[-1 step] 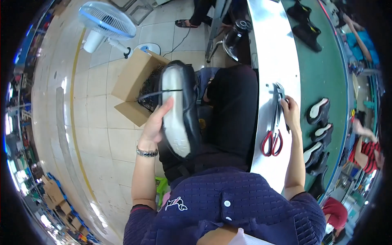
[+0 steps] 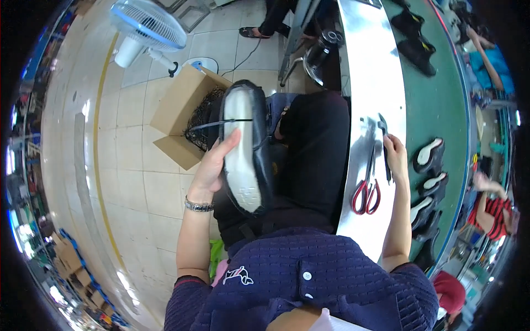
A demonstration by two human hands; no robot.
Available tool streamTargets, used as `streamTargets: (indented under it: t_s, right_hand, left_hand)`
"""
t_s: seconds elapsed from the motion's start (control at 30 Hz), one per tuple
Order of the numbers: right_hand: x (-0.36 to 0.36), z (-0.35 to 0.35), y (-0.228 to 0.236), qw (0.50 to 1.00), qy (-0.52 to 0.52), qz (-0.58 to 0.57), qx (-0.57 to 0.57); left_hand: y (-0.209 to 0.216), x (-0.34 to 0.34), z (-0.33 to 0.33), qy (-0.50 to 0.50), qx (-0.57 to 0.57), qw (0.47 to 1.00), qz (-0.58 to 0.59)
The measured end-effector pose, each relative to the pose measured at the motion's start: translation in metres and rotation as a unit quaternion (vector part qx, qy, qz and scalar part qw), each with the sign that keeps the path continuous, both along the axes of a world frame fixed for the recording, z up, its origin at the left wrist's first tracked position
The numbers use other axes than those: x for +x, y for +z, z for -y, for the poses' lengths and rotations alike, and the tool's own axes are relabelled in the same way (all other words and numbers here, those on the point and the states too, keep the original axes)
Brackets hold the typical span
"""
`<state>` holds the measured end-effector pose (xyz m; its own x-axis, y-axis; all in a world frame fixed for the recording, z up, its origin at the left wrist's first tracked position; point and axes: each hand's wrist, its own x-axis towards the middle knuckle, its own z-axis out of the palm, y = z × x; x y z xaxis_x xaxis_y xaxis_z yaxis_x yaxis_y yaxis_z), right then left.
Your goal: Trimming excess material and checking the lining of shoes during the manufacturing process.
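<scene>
My left hand (image 2: 214,167) grips a black shoe upper (image 2: 263,160) by its side, with the thumb across its pale bottom. The bottom faces up, and a thin dark strap crosses it near the middle and sticks out to the left. On the metal bench, my right hand (image 2: 395,156) has its fingers closed round a dark, slim tool (image 2: 382,123) with a small metal head, which looks like a hammer. Just left of that hand lies a pair of red-handled scissors (image 2: 366,197), handles toward me.
Right of the shiny bench (image 2: 375,60), a green conveyor belt (image 2: 411,107) carries several black shoe uppers (image 2: 429,154). An open cardboard box (image 2: 179,110) of black strands stands on the floor at left, near a fan (image 2: 149,25). Other people sit across the belt.
My right hand has shifted slightly nearer me with the tool, whose head now shows apart from the scissors. The shoe upper is still in my left hand.
</scene>
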<state>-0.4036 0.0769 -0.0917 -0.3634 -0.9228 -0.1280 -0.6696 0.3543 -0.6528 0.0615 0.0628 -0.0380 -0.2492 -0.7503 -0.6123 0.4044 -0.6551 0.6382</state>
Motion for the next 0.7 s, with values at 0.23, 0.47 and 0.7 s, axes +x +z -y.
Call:
streamTargets:
  t_s: [0.23, 0.47, 0.7]
  right_hand:
    - [0.105, 0.026, 0.11, 0.866, -0.005, 0.476, 0.154]
    - [0.198, 0.071, 0.16, 0.816, 0.249, 0.427, 0.299]
    - [0.237, 0.099, 0.156, 0.784, 0.205, 0.448, 0.379]
  left_hand:
    - [-0.001, -0.032, 0.021, -0.064, -0.119, 0.987, 0.088]
    - [-0.013, -0.025, 0.028, 0.009, -0.328, 0.895, 0.303]
    - [-0.002, -0.033, 0.063, 0.076, -0.37, 0.826, 0.418]
